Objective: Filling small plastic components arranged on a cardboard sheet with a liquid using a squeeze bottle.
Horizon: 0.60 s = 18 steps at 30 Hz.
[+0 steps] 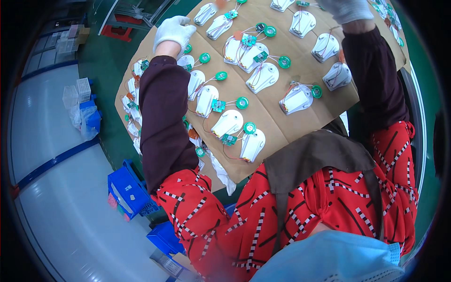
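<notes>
1. Cardboard sheet (277, 124): large, brown, lying flat across the middle of the view, just beyond the person's lap, covered with rows of small assemblies.
2. Blue bins (129, 190): on the grey floor at lower left, below the sheet's near left edge.
3. Left hand (173, 30): white-gloved, palm down, fingers curled over the sheet's far left edge; resting on that edge, with any grip hidden by the glove.
4. White plastic housings (227, 123): laid out across the sheet, each wired to a green circuit board (218, 105) and a round green-rimmed speaker (242, 102).
5. Right hand (346, 9): white-gloved, at the top of the view over the sheet's far right part; cut off by the frame, so open or closed cannot be told.
</notes>
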Each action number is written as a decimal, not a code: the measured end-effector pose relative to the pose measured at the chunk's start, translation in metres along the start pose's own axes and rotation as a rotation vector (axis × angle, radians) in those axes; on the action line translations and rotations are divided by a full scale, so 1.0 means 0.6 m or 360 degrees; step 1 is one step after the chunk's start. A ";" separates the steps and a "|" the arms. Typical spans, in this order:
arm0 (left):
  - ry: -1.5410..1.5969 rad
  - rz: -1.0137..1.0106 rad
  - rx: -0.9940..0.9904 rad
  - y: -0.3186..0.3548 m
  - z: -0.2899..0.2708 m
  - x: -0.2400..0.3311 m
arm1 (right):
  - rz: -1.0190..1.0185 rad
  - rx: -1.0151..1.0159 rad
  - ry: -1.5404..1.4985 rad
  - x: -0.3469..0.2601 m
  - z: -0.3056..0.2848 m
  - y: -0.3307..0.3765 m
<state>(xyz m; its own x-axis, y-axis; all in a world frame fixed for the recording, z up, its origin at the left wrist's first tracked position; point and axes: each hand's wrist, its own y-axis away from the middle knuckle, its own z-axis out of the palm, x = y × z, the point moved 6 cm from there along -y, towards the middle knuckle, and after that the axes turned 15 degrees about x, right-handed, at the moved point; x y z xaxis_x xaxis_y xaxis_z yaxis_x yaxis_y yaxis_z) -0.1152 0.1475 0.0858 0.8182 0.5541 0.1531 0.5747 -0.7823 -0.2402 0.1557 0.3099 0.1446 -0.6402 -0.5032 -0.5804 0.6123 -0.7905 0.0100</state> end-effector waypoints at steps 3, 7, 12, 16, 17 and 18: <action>0.0062 -0.0008 0.0025 -0.016 0.001 0.010 | -0.0210 -0.0005 0.0149 -0.029 0.010 0.003; 0.0139 -0.0230 -0.0106 -0.036 0.025 0.030 | -0.0239 0.0251 0.0188 -0.025 0.005 0.004; -0.0026 0.0170 -0.0312 -0.028 0.047 0.117 | -0.0069 0.0277 0.0200 -0.022 -0.026 -0.020; -0.0122 0.0215 -0.0355 -0.009 0.063 0.111 | 0.0087 0.0173 0.0185 -0.002 -0.037 -0.037; -0.0189 0.0268 -0.0305 -0.005 0.061 0.115 | 0.0069 0.0210 0.0188 -0.001 -0.036 -0.037; -0.0244 0.0259 -0.0165 -0.001 0.056 0.124 | 0.0052 0.0246 0.0191 0.000 -0.033 -0.037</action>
<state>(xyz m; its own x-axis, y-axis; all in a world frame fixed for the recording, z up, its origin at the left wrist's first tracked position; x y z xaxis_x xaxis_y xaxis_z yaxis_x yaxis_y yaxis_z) -0.0554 0.1986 0.0653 0.8931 0.4489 -0.0288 0.4403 -0.8854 -0.1487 0.1516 0.3343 0.1282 -0.5555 -0.4915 -0.6707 0.5474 -0.8233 0.1500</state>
